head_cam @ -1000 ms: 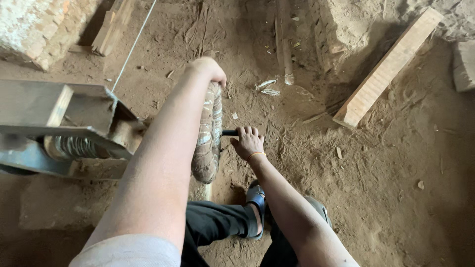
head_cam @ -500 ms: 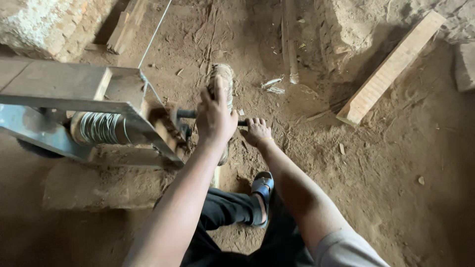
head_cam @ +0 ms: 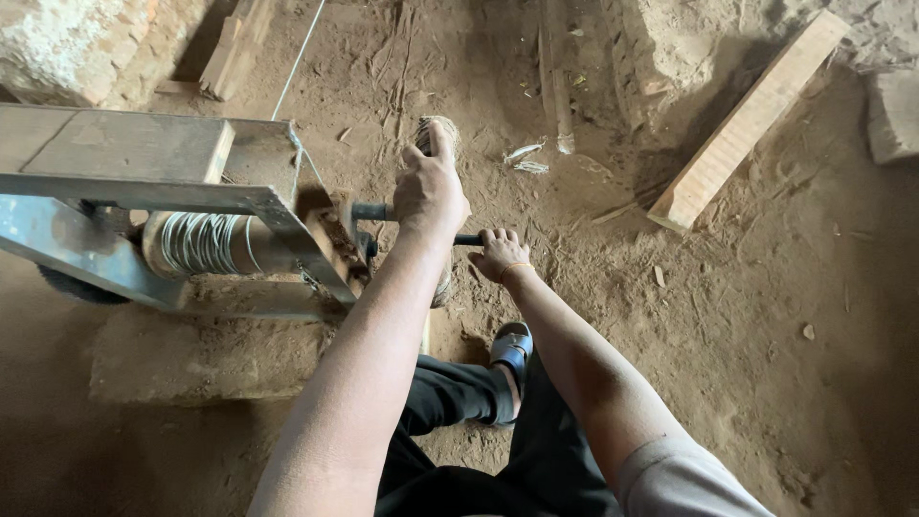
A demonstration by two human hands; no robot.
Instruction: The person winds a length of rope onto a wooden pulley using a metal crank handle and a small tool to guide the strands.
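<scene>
My left hand (head_cam: 429,188) grips the top rim of an upright wheel (head_cam: 441,283) wrapped in worn cord. My right hand (head_cam: 498,253) is closed around a dark crank handle (head_cam: 467,239) that sticks out of the wheel's side. The dark axle (head_cam: 369,211) runs left from the wheel into a grey metal frame (head_cam: 144,191). Inside the frame sits a drum (head_cam: 199,243) wound with thin wire. A wire strand (head_cam: 299,46) leads from it up and away. My left forearm hides most of the wheel.
The frame stands on an earth-coloured block (head_cam: 191,356) on a dirt floor. My sandalled foot (head_cam: 512,348) rests just below the wheel. A wooden plank (head_cam: 749,123) lies at the right, a thinner stick (head_cam: 557,77) at centre top, and brickwork (head_cam: 67,43) at the top left.
My left hand has slid from the wheel's far edge back toward me along the rim. My right hand stays on the handle. The view has shifted, showing more of the frame.
</scene>
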